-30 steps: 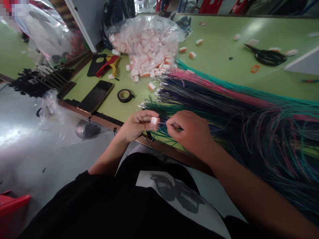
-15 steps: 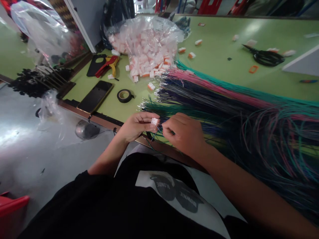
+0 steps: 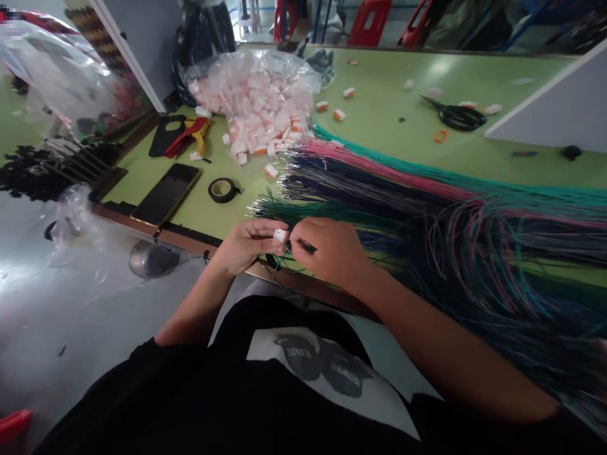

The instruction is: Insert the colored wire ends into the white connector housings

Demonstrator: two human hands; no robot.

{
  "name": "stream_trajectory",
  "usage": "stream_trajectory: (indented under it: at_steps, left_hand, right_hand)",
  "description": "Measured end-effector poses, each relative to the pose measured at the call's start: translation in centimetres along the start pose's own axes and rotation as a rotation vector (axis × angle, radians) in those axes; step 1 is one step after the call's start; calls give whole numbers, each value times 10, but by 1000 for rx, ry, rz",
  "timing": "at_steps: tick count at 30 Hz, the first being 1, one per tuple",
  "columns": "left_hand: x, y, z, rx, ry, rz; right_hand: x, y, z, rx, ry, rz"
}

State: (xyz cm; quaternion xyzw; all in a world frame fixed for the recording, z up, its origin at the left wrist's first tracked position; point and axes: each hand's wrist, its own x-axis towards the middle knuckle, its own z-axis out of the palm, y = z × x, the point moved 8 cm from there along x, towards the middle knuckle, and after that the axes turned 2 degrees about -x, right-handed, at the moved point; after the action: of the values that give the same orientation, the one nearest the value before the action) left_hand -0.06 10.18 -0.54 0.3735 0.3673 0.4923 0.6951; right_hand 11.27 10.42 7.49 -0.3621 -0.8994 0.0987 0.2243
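Between the thumb and fingers of my left hand [image 3: 244, 244] is a small white-and-orange connector housing [image 3: 280, 234]. My right hand [image 3: 331, 251] is closed in a pinch right beside the housing's right side. Thin wires [image 3: 281, 260] hang below the housing between the two hands. The wire end in my right fingertips is mostly hidden, but a wire ran from them to the housing a moment ago. Just beyond my hands lie bundles of green wires [image 3: 303, 210], dark wires [image 3: 341, 179] and pink wires [image 3: 370, 163], their metal-tipped ends pointing left.
A clear bag of connector housings [image 3: 265, 95] lies at the back. Left of the wires are black tape [image 3: 222, 189], a phone [image 3: 165, 194] and red-and-yellow wire strippers [image 3: 188, 138]. Black scissors [image 3: 459, 116] and loose housings lie farther back. A grey panel [image 3: 554, 107] stands at right.
The view has shifted, so the table things appear farther left. My right fingertips have come closer to the housing, which my left hand still holds.
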Motion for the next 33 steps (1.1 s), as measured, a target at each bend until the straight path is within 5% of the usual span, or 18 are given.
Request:
stream_trajectory:
  at_steps: [10, 19, 33]
  left_hand:
    - [2, 1, 1, -38, 47, 8]
    - [2, 1, -1, -42, 82, 29]
    - [-3, 10, -2, 92, 103, 88]
  right_hand:
    - [2, 23, 13, 398, -55, 265]
    - [2, 18, 13, 297, 9, 262]
    - [3, 13, 17, 363, -81, 273]
